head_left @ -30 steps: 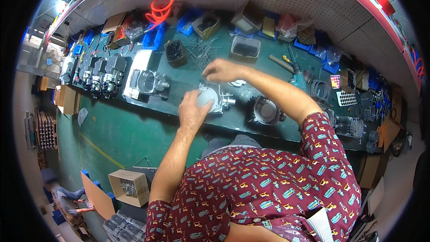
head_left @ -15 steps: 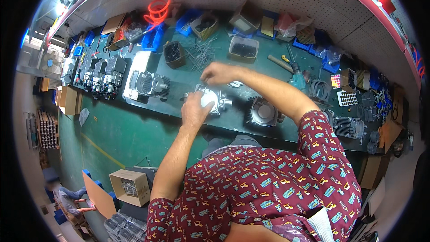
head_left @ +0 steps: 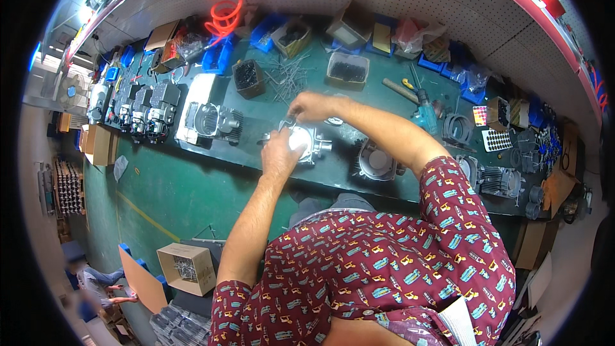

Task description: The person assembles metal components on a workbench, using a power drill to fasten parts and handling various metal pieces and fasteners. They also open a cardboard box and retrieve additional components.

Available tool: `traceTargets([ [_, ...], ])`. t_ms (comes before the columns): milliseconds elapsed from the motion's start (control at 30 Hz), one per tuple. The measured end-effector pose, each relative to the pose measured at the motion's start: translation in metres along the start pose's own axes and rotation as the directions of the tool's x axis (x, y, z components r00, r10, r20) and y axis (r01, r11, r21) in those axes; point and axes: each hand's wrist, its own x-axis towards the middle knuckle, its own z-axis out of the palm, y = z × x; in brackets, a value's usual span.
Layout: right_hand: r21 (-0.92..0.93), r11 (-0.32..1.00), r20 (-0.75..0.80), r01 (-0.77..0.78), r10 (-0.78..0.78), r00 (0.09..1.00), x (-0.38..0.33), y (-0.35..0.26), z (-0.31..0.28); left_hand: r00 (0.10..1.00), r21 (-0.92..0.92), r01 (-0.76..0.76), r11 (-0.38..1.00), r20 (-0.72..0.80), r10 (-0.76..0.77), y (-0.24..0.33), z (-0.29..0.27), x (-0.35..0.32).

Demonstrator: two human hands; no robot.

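Observation:
A silver metal motor end cover with a shaft stub on its right side sits near the front edge of the green bench. Around its left side my left hand is closed, thumb lying on the bright round face. My right hand is just above the cover's far left edge, fingertips pinched together; whatever is in them is too small to make out. Right of the cover rests a finned motor housing, partly behind my right forearm. A small round pale part lies just beyond the cover.
Long thin rods lie loose between two boxes of small dark parts. A green power drill is at the right. Another motor housing stands left, below a coiled red hose. Behind, a person sits lower left.
My right hand has come slightly down and closer to the cover's far left edge. The left hand keeps its hold on the cover.

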Motion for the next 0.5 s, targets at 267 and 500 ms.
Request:
traceTargets([
  [267, -0.093, 0.994, 0.019, 0.049, -0.047, 0.999, 0.0018, -0.0042, -0.0036, 0.999, -0.001, 0.016, 1.0, 0.028, -0.016, -0.0023, 0.0045, 0.0023],
  [500, -0.216, 0.97, 0.072, 0.107, -0.093, 0.993, -0.0009, -0.0095, -0.0042, 0.995, 0.06, 0.016, 0.998, 0.095, -0.022, 0.0036, 0.002, 0.0038],
])
